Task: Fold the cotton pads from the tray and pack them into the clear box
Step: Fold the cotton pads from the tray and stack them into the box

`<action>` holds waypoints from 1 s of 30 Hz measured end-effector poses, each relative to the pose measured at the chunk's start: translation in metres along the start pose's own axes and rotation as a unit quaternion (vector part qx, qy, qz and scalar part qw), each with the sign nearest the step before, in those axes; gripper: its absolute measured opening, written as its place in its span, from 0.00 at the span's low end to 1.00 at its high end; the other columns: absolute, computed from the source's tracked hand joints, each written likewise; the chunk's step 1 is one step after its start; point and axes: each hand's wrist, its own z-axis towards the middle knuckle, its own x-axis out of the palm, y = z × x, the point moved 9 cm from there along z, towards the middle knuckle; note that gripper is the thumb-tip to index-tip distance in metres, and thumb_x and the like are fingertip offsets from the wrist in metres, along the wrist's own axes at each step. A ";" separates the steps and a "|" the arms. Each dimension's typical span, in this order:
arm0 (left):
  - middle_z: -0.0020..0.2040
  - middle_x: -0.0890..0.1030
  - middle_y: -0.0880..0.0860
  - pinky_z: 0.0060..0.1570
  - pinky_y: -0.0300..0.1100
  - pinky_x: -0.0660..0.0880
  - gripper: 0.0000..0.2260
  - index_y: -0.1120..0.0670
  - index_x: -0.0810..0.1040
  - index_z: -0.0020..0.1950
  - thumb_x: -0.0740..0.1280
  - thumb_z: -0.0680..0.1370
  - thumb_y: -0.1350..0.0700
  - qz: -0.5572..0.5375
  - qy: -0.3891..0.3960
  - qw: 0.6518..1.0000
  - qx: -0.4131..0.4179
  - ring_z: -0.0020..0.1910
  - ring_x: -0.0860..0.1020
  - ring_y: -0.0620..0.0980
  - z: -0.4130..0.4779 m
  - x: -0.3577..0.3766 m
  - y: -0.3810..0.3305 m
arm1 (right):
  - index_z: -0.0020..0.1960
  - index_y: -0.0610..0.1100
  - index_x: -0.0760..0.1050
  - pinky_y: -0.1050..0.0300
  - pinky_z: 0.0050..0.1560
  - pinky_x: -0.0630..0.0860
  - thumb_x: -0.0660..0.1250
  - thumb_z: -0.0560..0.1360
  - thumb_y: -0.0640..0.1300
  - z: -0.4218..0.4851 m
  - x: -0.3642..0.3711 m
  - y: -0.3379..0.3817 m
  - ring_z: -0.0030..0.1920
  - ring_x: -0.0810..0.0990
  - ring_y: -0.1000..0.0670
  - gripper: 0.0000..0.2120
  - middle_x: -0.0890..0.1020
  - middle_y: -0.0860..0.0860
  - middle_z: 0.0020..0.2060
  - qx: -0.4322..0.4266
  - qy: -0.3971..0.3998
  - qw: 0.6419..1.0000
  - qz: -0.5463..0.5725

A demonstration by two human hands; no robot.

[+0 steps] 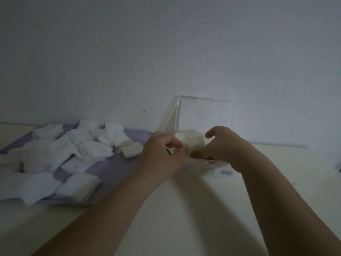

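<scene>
A purple tray on the left holds several loose white cotton pads. To its right stands the clear box, its lid open and leaning up against the wall. White pads lie inside the box. My left hand is at the box's left front corner, its thumb and fingers pinching a small white cotton pad. My right hand is over the box with curled fingers, touching the pads inside; its fingertips are hidden.
A cream table carries everything, and a plain white wall rises right behind the tray and box. A barcode label shows on the box's front. A dark object sits at the far right edge.
</scene>
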 end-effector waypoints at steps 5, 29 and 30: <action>0.42 0.77 0.45 0.40 0.32 0.71 0.03 0.49 0.84 0.41 0.77 0.72 0.53 -0.003 0.006 1.000 0.004 0.35 0.75 0.38 0.001 0.000 0.002 | 0.47 0.40 0.79 0.57 0.36 0.79 0.84 0.63 0.50 0.007 0.002 -0.001 0.34 0.82 0.51 0.22 0.85 0.46 0.38 -0.029 -0.044 0.997 -0.048; 0.43 0.83 0.43 0.40 0.36 0.75 0.03 0.47 0.83 0.46 0.71 0.79 0.50 0.024 0.023 0.999 0.000 0.37 0.79 0.39 -0.004 -0.032 -0.025 | 0.56 0.53 0.78 0.51 0.51 0.80 0.67 0.75 0.41 -0.031 -0.025 0.064 0.50 0.82 0.51 0.12 0.83 0.56 0.50 -0.173 -0.202 0.963 -0.048; 0.44 0.83 0.43 0.41 0.36 0.76 0.02 0.47 0.82 0.47 0.71 0.79 0.51 0.036 0.034 0.999 0.002 0.38 0.80 0.39 -0.007 -0.039 -0.029 | 0.57 0.52 0.78 0.50 0.53 0.81 0.66 0.76 0.42 -0.040 -0.016 0.078 0.51 0.82 0.51 0.11 0.83 0.56 0.51 -0.216 -0.205 0.954 -0.011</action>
